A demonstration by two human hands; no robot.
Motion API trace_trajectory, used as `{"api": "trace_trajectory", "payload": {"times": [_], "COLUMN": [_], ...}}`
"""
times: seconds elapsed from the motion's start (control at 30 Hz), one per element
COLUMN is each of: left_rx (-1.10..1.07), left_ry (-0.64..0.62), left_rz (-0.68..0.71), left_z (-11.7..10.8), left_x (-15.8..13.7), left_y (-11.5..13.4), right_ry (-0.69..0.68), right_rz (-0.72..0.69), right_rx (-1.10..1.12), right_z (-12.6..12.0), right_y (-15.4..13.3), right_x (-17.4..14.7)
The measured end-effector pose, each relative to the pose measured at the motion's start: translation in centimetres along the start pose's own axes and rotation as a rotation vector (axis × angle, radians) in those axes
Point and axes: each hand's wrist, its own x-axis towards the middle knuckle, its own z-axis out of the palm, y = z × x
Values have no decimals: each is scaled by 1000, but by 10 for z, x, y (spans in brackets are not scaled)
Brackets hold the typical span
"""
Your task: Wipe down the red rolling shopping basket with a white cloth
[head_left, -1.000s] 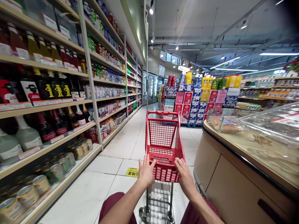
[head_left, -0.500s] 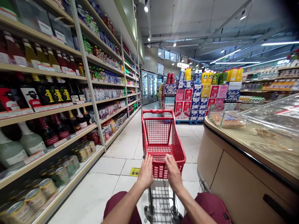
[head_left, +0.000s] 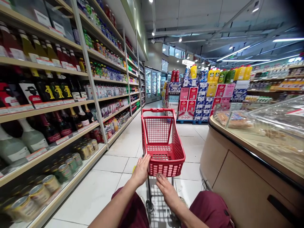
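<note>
A red plastic shopping cart point(head_left: 163, 163) stands right in front of me, its basket bare inside. My left hand point(head_left: 140, 167) lies with straight fingers against the basket's near left corner. Just below the basket's near wall is my right hand point(head_left: 166, 188), its fingers stretched out and nothing in them; whether its fingertips touch the wall I cannot tell. Between my maroon-clad knees point(head_left: 209, 209), the cart's metal legs and a wheel point(head_left: 149, 206) show under the basket.
Shelves point(head_left: 47, 110) of bottles and cans line the left side. A curved counter point(head_left: 225, 167) with clear covers over packaged food stands close on the right. Farther ahead are stacked drink boxes point(head_left: 190, 101) and glass-door fridges point(head_left: 152, 83). White tiles point(head_left: 106, 177) cover the floor.
My right hand has come off the cart's near rim and moved down and left. My left hand has slid slightly left and stays at the corner. The cart sits slightly farther left in view.
</note>
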Motion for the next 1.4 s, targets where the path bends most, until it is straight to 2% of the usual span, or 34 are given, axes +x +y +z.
{"api": "trace_trajectory", "payload": {"times": [0.2,0.33,0.5,0.67,0.77,0.83,1.0,1.13,1.2,1.3,1.4], "left_rx": [144,219,272,312,339,347,339,329,321,315,309], "left_ry": [46,70,100,51,55,65,94,148,155,140,143], "left_rz": [-79,-78,6,83,71,51,104,102,104,84,11], "left_z": [2,7,24,46,52,53,49,47,47,45,39], "left_x": [-5,-5,5,7,4,2,-6,-12,-14,-16,-17], "left_y": [15,26,53,72,73,73,68,65,64,63,59], "right_ry": [82,56,160,92,145,177,80,169,173,98,111], "right_rz": [42,-5,204,167,291,327,276,342,328,264,250], "right_rx": [-42,-27,-110,-128,-146,-163,-159,-193,-211,-191,-139], "right_z": [-19,-30,-51,-56,-60,-59,-54,-64,-66,-63,-54], "right_y": [4,11,38,47,50,53,55,63,64,55,40], "right_x": [18,2,-20,-43,-42,-39,-43,-38,-38,-39,-27]}}
